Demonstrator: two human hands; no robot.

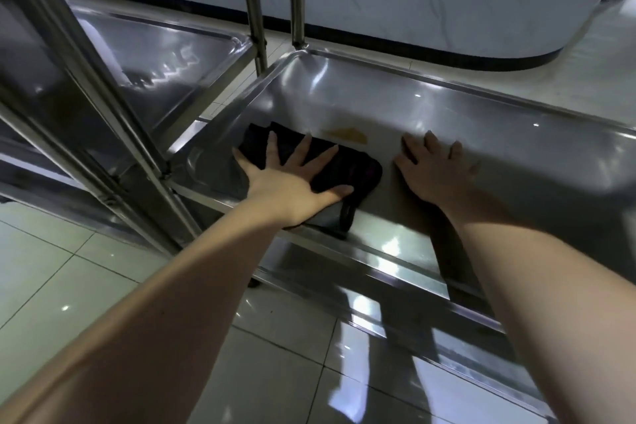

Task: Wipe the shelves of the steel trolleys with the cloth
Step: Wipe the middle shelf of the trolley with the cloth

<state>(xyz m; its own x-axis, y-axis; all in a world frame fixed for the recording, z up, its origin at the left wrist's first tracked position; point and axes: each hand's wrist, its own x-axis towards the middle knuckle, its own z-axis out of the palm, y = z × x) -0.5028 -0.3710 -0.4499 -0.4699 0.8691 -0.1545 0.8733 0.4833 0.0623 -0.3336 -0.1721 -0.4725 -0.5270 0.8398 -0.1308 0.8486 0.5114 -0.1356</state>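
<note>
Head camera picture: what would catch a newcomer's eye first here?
Two bare arms reach into a shiny steel trolley shelf. The left hand presses flat, fingers spread, on a dark cloth near the shelf's left end, while the right hand rests flat on bare metal beside it. Just beyond the cloth sits a yellowish stain, and a second trolley stands to the left.

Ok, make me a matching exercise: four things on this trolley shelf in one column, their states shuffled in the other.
Things:
1. left hand
2. right hand
3. black cloth
4. yellowish stain

States:
A. lies bare on the trolley shelf, just beyond the cloth
B. spread flat on top of the cloth
C. pressed to the shelf under a palm
D. flat on bare steel, touching no cloth

Pairs: 1-B, 2-D, 3-C, 4-A
</note>
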